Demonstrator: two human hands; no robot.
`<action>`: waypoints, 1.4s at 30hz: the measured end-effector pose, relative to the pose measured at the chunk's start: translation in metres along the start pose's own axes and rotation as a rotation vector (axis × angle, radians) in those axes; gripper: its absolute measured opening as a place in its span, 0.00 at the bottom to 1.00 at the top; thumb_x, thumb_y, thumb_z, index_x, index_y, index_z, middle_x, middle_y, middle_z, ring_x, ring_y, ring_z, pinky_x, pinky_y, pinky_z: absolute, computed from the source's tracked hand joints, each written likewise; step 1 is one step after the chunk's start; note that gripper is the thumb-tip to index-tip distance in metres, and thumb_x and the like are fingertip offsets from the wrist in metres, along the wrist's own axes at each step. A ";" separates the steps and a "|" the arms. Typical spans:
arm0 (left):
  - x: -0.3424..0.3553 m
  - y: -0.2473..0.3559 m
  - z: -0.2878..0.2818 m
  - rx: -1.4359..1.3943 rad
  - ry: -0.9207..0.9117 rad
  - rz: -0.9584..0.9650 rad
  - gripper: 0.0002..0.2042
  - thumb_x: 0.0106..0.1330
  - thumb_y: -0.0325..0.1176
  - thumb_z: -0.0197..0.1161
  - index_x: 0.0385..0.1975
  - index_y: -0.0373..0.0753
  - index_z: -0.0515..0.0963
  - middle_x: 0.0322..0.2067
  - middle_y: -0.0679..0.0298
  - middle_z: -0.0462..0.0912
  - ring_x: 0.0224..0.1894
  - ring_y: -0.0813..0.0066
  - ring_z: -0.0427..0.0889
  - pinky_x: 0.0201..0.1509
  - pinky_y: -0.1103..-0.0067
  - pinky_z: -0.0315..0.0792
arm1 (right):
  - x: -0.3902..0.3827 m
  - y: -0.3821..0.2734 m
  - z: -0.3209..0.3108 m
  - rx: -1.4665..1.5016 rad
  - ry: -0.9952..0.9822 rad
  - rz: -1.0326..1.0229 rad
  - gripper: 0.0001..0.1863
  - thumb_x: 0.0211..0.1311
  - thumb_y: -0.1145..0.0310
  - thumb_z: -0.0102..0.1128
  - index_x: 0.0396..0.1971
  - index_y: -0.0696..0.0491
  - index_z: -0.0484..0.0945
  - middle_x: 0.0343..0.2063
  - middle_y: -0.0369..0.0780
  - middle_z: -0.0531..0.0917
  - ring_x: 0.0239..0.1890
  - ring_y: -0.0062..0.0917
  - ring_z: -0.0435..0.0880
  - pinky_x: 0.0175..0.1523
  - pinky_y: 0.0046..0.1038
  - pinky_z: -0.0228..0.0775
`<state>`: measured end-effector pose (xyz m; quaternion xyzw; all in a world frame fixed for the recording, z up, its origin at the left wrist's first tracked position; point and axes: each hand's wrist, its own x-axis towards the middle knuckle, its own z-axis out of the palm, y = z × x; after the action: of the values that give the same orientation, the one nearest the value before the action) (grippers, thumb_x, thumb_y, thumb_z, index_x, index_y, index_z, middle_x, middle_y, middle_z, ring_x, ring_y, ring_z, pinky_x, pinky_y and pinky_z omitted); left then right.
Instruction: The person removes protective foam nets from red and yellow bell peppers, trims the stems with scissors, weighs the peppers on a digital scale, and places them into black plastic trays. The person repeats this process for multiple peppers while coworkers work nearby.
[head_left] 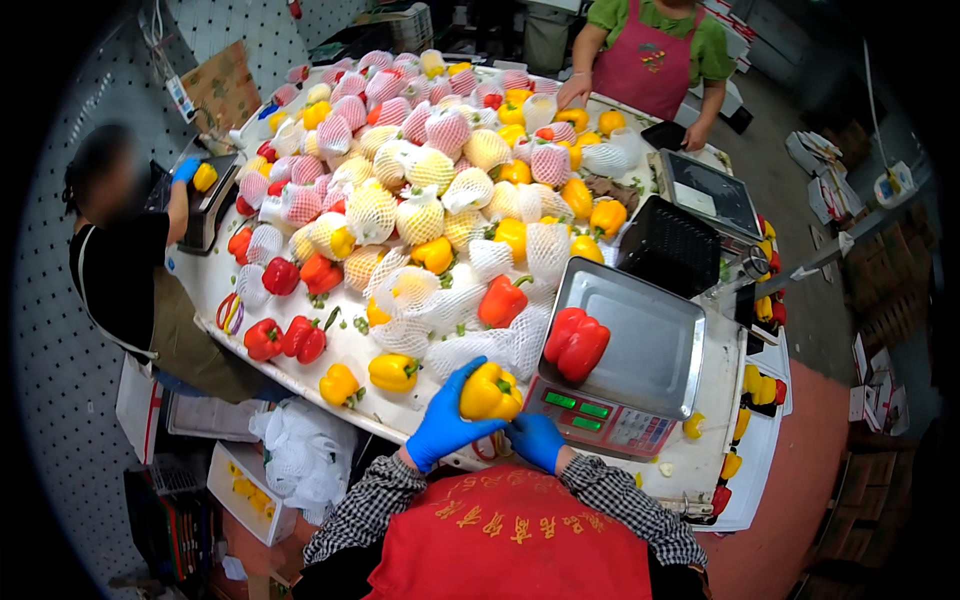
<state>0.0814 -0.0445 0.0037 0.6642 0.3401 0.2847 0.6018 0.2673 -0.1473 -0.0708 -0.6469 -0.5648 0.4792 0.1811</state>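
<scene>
My left hand (pixel 447 420), in a blue glove, is wrapped round a yellow bell pepper (pixel 490 392) and holds it up at the table's near edge. Close to the pepper's lower right is my right hand (pixel 537 441), also blue-gloved, with its fingers curled in; what they grip, if anything, is hidden. Just right of my hands stands a digital scale (pixel 630 425) with green displays. On its steel tray (pixel 650 335) lies a large red bell pepper (pixel 577 345). Another yellow pepper (pixel 393 372) and a red pepper (pixel 503 301) lie loose ahead of my hands.
Many peppers in white and pink foam nets (pixel 430 170) are heaped on the white table (pixel 215 290). A black basket (pixel 670 245) stands behind the scale. One co-worker (pixel 120 250) at left holds a yellow pepper over another scale; another in a pink apron (pixel 650 60) stands across the table.
</scene>
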 end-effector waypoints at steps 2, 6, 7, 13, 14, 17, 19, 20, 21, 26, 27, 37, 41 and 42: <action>0.004 0.017 0.019 -0.024 -0.073 0.036 0.46 0.52 0.36 0.81 0.70 0.36 0.60 0.62 0.52 0.72 0.63 0.62 0.74 0.66 0.70 0.71 | -0.015 0.018 -0.007 0.496 0.069 -0.002 0.18 0.75 0.62 0.49 0.56 0.57 0.75 0.38 0.48 0.86 0.36 0.39 0.88 0.41 0.37 0.80; -0.004 0.019 0.058 -0.213 -0.148 -0.097 0.42 0.60 0.38 0.75 0.71 0.36 0.58 0.62 0.52 0.73 0.63 0.63 0.75 0.64 0.71 0.72 | -0.069 -0.016 -0.051 1.242 0.251 -0.003 0.33 0.73 0.60 0.57 0.72 0.56 0.58 0.60 0.47 0.75 0.58 0.33 0.79 0.61 0.31 0.74; -0.005 0.017 0.069 -0.247 -0.157 -0.099 0.41 0.63 0.39 0.73 0.72 0.36 0.57 0.62 0.52 0.73 0.64 0.63 0.74 0.64 0.71 0.72 | -0.079 -0.019 -0.054 1.090 0.308 -0.110 0.37 0.70 0.59 0.61 0.73 0.54 0.56 0.63 0.47 0.71 0.62 0.33 0.75 0.65 0.32 0.69; 0.012 0.014 0.113 -0.089 -0.275 0.051 0.37 0.72 0.44 0.62 0.75 0.38 0.52 0.61 0.48 0.75 0.63 0.59 0.76 0.65 0.70 0.69 | -0.109 -0.020 -0.090 0.701 0.516 -0.121 0.51 0.63 0.59 0.70 0.76 0.54 0.45 0.69 0.49 0.61 0.70 0.37 0.64 0.73 0.35 0.59; 0.017 0.019 0.116 -0.083 -0.289 0.076 0.37 0.72 0.44 0.62 0.75 0.40 0.51 0.60 0.48 0.76 0.62 0.59 0.77 0.64 0.70 0.70 | -0.110 -0.017 -0.100 0.702 0.554 -0.148 0.50 0.63 0.59 0.70 0.76 0.54 0.45 0.69 0.50 0.62 0.70 0.37 0.64 0.73 0.35 0.59; 0.024 0.041 0.119 -0.048 -0.306 0.056 0.31 0.72 0.37 0.62 0.73 0.43 0.59 0.55 0.50 0.81 0.55 0.64 0.82 0.59 0.73 0.75 | -0.104 -0.007 -0.128 0.660 0.701 -0.207 0.49 0.61 0.61 0.70 0.75 0.55 0.48 0.64 0.52 0.69 0.66 0.41 0.69 0.69 0.38 0.64; 0.025 0.050 0.126 -0.027 -0.263 0.054 0.25 0.71 0.32 0.62 0.68 0.41 0.68 0.53 0.53 0.82 0.53 0.66 0.83 0.58 0.75 0.76 | -0.095 0.012 -0.146 0.245 0.793 -0.134 0.50 0.59 0.60 0.71 0.75 0.56 0.50 0.61 0.53 0.71 0.62 0.43 0.72 0.67 0.40 0.66; 0.024 0.052 0.129 -0.017 -0.269 0.023 0.25 0.71 0.31 0.62 0.67 0.39 0.68 0.53 0.54 0.82 0.53 0.68 0.83 0.58 0.75 0.76 | -0.092 0.018 -0.155 0.037 0.827 -0.094 0.50 0.58 0.60 0.72 0.75 0.56 0.50 0.60 0.53 0.72 0.60 0.44 0.74 0.66 0.41 0.67; 0.023 0.052 0.132 -0.008 -0.274 -0.008 0.24 0.72 0.30 0.61 0.67 0.38 0.69 0.53 0.55 0.82 0.52 0.69 0.83 0.58 0.76 0.76 | -0.090 0.020 -0.162 -0.121 0.828 -0.083 0.51 0.56 0.56 0.73 0.73 0.57 0.53 0.58 0.53 0.73 0.55 0.47 0.75 0.64 0.43 0.67; 0.017 0.045 0.145 -0.037 -0.227 -0.124 0.21 0.71 0.32 0.62 0.63 0.38 0.73 0.51 0.54 0.84 0.54 0.69 0.83 0.57 0.76 0.77 | -0.079 0.036 -0.180 -0.183 0.752 -0.074 0.43 0.59 0.51 0.69 0.70 0.56 0.62 0.59 0.51 0.73 0.59 0.47 0.74 0.66 0.43 0.66; 0.016 0.041 0.148 -0.061 -0.211 -0.132 0.21 0.72 0.32 0.61 0.63 0.36 0.73 0.51 0.55 0.84 0.53 0.70 0.84 0.56 0.76 0.77 | -0.078 0.043 -0.185 -0.100 0.761 -0.130 0.42 0.60 0.52 0.69 0.69 0.56 0.63 0.60 0.52 0.73 0.60 0.47 0.73 0.66 0.43 0.65; 0.002 0.033 0.159 -0.108 -0.106 -0.201 0.17 0.72 0.30 0.60 0.58 0.32 0.76 0.47 0.56 0.85 0.46 0.73 0.84 0.51 0.79 0.77 | -0.030 0.102 -0.341 -0.486 1.157 -0.290 0.14 0.63 0.70 0.58 0.48 0.52 0.82 0.46 0.46 0.83 0.47 0.43 0.82 0.53 0.40 0.76; -0.009 0.034 0.164 -0.114 -0.044 -0.232 0.16 0.73 0.30 0.60 0.57 0.30 0.76 0.45 0.56 0.85 0.45 0.73 0.84 0.52 0.79 0.77 | -0.009 0.109 -0.382 -0.690 0.800 0.011 0.10 0.59 0.74 0.57 0.39 0.52 0.84 0.39 0.48 0.82 0.44 0.44 0.84 0.46 0.42 0.78; -0.009 0.035 0.165 -0.112 -0.031 -0.239 0.16 0.73 0.30 0.59 0.57 0.30 0.76 0.45 0.56 0.85 0.45 0.73 0.84 0.52 0.79 0.76 | -0.003 0.112 -0.386 -0.723 0.778 -0.007 0.10 0.58 0.74 0.57 0.38 0.52 0.84 0.39 0.48 0.82 0.43 0.44 0.84 0.46 0.42 0.78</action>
<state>0.2097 -0.1536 0.0195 0.5886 0.3909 0.2190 0.6729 0.6480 -0.0646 0.0273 -0.7961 -0.5872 -0.0220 0.1444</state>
